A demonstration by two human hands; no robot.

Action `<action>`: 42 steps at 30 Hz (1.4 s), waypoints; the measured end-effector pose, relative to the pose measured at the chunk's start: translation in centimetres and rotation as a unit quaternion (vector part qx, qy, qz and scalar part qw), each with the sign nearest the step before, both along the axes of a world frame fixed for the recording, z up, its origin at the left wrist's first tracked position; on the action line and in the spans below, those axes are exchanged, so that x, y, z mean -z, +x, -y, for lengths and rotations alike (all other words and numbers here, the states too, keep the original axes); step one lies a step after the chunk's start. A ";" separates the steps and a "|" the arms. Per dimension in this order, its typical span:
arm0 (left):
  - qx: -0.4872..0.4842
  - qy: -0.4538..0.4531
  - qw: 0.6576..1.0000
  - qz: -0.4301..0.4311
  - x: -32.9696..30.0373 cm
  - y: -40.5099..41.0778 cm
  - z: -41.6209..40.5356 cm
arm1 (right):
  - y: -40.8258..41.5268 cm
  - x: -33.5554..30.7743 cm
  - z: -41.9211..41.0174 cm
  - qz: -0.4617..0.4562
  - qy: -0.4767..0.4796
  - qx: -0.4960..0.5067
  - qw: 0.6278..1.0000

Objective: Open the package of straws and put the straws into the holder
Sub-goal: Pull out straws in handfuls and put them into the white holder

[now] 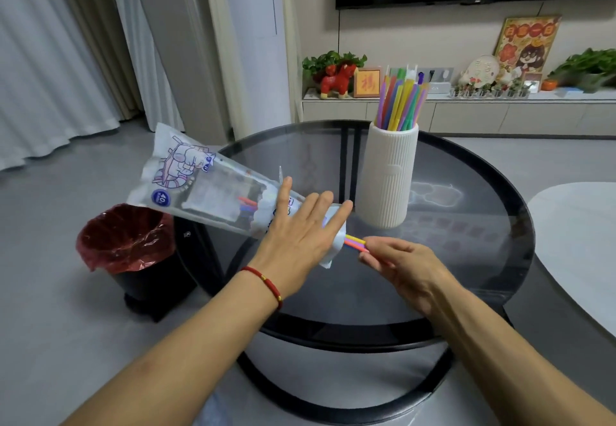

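The clear straw package (200,185), printed with a cartoon, slants up to the left above the round glass table (466,259). My left hand (300,229) grips its open right end, fingers spread over the plastic. A few coloured straws (356,242) poke out of that opening, and my right hand (400,265) pinches their tips. Behind, a white ribbed holder (388,175) stands upright on the table with several coloured straws (401,102) fanned out of its top.
A black bin with a red liner (130,245) stands on the floor left of the table. A white table edge (580,242) lies to the right. A low cabinet with plants and ornaments (466,95) runs along the far wall.
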State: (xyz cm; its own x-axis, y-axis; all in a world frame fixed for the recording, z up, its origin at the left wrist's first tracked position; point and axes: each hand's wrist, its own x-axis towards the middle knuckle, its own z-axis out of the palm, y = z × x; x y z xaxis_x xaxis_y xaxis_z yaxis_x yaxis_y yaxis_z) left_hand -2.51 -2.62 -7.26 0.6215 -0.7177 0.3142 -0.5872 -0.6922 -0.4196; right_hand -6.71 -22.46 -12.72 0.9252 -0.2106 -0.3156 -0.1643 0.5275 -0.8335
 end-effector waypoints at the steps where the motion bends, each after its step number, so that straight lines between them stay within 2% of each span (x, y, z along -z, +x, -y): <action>1: -0.011 -0.005 1.000 -0.010 0.1 0.2 -0.3 | -0.1 -0.3 0.8 0.004 -0.018 0.008 1.000; 7: -0.046 -0.030 0.991 -0.120 1.6 1.2 -1.5 | -1.9 -2.7 4.3 0.095 -0.175 0.012 0.980; 10: -0.040 -0.046 0.979 -0.197 2.1 1.9 -2.3 | -2.9 -3.3 5.1 0.136 -0.176 0.017 0.975; 14: -0.004 -0.145 0.951 -0.272 1.7 1.7 -1.8 | -3.6 -4.1 5.2 0.176 -0.187 0.070 0.964; 18: 0.020 -0.232 0.938 -0.256 2.0 1.2 0.5 | -4.3 -5.4 5.4 0.240 -0.257 0.106 0.930; 22: 0.042 -0.168 0.960 -0.220 3.2 1.0 1.7 | -4.4 -6.8 4.6 0.266 -0.275 0.165 0.909; 24: 0.064 -0.173 0.962 -0.201 3.6 0.8 2.4 | -4.4 -7.4 4.0 0.270 -0.269 0.176 0.908; 26: 0.091 -0.209 0.953 -0.198 3.6 0.7 3.0 | -4.4 -7.8 3.4 0.265 -0.289 0.156 0.907; 28: 0.112 -0.239 0.942 -0.208 3.4 0.4 3.5 | -4.2 -7.6 2.5 0.238 -0.352 0.081 0.901; 31: 0.107 -0.215 0.942 -0.235 3.6 0.1 3.8 | -3.8 -6.5 0.9 0.184 -0.477 -0.012 0.859; 35: 0.058 -0.202 0.943 -0.259 3.8 0.7 2.8 | -2.9 -8.5 2.0 0.157 -0.601 -0.018 0.784; 40: 0.008 -0.224 0.941 -0.254 3.6 1.7 0.9 | -0.5 -11.0 3.6 0.079 -0.697 -0.104 0.705; 42: -0.006 -0.199 0.944 -0.264 4.0 1.6 0.5 | -0.1 -10.3 3.3 0.064 -0.705 -0.125 0.695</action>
State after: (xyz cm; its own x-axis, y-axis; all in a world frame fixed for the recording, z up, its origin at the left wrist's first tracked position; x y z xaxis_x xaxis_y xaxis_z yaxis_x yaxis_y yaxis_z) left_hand -0.90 -3.15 -11.23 0.7747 -0.5995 0.2011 -0.6321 -0.7418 0.2241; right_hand -6.85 -25.72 -2.46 0.9900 -0.0544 0.1300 0.0195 -0.8606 -0.5089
